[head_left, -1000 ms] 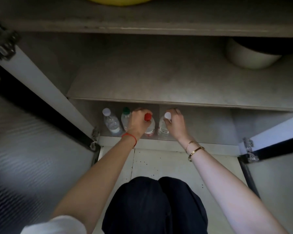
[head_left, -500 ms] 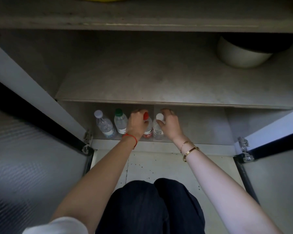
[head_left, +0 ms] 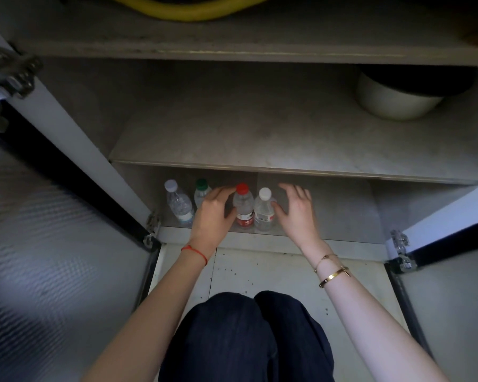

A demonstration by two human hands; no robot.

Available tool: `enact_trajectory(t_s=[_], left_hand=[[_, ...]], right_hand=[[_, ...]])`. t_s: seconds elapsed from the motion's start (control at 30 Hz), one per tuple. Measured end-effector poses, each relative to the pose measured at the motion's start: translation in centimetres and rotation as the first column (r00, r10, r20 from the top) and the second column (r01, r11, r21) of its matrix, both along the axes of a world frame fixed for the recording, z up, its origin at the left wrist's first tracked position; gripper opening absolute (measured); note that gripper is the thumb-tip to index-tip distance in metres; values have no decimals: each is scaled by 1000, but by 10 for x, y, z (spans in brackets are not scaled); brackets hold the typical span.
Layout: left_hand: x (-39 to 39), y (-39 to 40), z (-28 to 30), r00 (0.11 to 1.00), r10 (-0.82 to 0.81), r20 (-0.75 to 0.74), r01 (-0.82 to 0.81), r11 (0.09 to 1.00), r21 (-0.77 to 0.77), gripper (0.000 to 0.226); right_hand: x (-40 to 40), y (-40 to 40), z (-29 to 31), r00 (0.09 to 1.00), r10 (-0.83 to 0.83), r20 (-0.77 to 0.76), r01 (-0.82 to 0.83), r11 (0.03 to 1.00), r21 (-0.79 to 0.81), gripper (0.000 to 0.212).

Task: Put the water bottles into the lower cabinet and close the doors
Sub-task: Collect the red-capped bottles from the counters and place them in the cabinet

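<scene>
Compared with half a second ago, I see both hands off the bottle caps: the left hand [head_left: 213, 213] and right hand [head_left: 297, 213] have drawn back and spread apart, where each previously gripped a cap from above.

Left hand: fingers [head_left: 218, 193] loosely curled and open, holding nothing. The thumb lies just beside the red-capped bottle [head_left: 243, 206]; I cannot tell whether it touches.

Right hand: fingers [head_left: 294, 190] spread wide, holding nothing. The thumb lies just beside the white-capped bottle [head_left: 264, 210], on its right side.

Bottle positions: four bottles stand in a row on the floor of the lower cabinet [head_left: 342, 216], at its left half, near the front edge. From left: a clear bottle with a pale cap [head_left: 178, 202], a green-capped bottle [head_left: 202, 188] partly hidden behind the left hand, then the red-capped and white-capped bottles, which stand touching between the two hands.

Orientation: all four bottles are upright, long axis vertical, caps up.

Doors: the left door [head_left: 53, 257] and right door [head_left: 453, 271] both stand open.
</scene>
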State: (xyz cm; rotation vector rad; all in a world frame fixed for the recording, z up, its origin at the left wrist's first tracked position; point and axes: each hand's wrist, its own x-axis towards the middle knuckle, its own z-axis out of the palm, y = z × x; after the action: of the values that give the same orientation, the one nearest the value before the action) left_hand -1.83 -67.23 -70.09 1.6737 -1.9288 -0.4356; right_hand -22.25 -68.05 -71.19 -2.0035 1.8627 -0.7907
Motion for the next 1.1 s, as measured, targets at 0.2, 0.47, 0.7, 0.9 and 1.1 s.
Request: enact_trajectory(t_s=[0.2, 0.47, 0.7, 0.9, 1.1], left_hand=[[8, 14, 29, 1000, 18, 19, -18, 999, 39, 42], [16, 74, 153, 996, -3, 86, -3, 998, 70, 38], [14, 137, 302, 985, -41, 168, 26, 996, 89, 41], [11, 199, 435, 988, -27, 149, 15, 997, 81, 39], [6, 245, 546, 994, -1, 113, -4, 999, 47, 38]], right_hand=[[3, 13, 31, 1000, 16, -11, -15, 1000, 27, 45], [8, 61, 147, 999, 25, -34, -19, 989, 148, 45], [5, 135, 298, 998, 42, -37, -35, 982, 188, 44], [-19, 197, 436, 1000, 9, -24, -5, 982, 187, 46], [-49, 261, 552, 997, -56, -48, 62, 989, 134, 46]])
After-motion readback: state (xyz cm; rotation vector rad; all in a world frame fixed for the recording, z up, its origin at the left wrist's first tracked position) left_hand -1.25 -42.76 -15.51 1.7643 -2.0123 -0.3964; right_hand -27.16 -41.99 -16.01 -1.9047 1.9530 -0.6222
